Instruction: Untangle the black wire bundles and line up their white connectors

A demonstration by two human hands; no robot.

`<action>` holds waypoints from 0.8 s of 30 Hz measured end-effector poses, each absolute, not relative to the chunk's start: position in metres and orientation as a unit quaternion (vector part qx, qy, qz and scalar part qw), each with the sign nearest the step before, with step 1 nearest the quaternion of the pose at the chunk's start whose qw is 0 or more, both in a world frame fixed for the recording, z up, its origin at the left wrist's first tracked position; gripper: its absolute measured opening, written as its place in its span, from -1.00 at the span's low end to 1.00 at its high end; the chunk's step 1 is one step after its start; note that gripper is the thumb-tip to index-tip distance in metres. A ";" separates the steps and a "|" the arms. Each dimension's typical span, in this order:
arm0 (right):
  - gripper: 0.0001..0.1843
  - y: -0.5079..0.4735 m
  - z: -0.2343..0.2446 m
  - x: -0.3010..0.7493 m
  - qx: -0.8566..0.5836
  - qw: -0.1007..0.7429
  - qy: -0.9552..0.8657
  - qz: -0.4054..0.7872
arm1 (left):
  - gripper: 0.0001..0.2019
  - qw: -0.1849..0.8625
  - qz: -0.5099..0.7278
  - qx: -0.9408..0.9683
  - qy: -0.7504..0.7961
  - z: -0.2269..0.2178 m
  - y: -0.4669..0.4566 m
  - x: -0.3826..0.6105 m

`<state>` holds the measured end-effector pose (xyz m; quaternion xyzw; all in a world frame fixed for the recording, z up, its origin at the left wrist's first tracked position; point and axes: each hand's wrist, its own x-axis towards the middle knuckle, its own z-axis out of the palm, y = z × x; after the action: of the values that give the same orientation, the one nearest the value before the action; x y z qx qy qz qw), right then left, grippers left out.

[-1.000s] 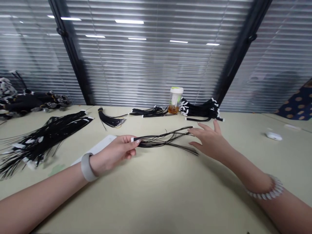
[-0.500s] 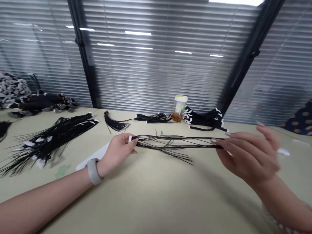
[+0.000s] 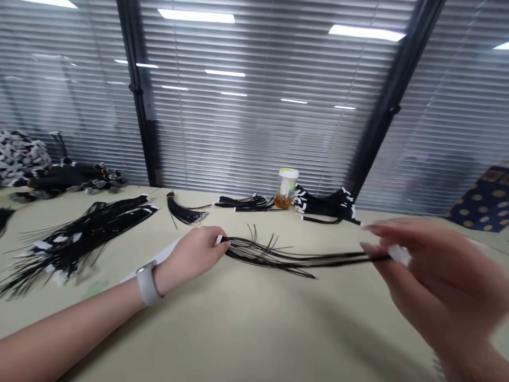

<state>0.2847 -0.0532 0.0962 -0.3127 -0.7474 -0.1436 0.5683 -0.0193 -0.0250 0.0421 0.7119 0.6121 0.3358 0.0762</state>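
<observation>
left hand (image 3: 194, 258): pinched closed on the taped end of the wire bundle (image 3: 294, 260)
right hand (image 3: 441, 281): blurred, fingers closed on the other end
bundle: stretched between hands, above the table (image 3: 254, 323)
far side: wire piles (image 3: 79, 239), jar (image 3: 285, 188)

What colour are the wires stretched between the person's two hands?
The wires are black, with white end tabs; the head view shows this.

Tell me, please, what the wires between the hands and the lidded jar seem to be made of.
The wires look like thin, glossy black plastic-insulated cable, given their loose bends. The jar looks like clear plastic or glass, since amber liquid shows through.
</observation>
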 end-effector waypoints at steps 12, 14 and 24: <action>-0.82 0.014 0.043 0.278 -0.438 0.436 -0.784 -0.062 | -0.76 -0.147 0.327 0.903 0.239 0.091 -0.147 0.033; -0.81 0.015 0.039 0.277 -0.445 0.411 -0.794 -0.057 | -0.71 -0.147 0.343 0.887 0.270 0.083 -0.160 0.040; -0.84 0.008 0.037 0.282 -0.429 0.372 -0.820 -0.068 | -0.74 -0.135 0.319 0.900 0.265 0.110 -0.163 0.061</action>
<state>0.2819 0.0083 0.0369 -0.4289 -0.8202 -0.0679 0.3725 0.0607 -0.1628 0.1102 0.8999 0.2647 0.3191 -0.1351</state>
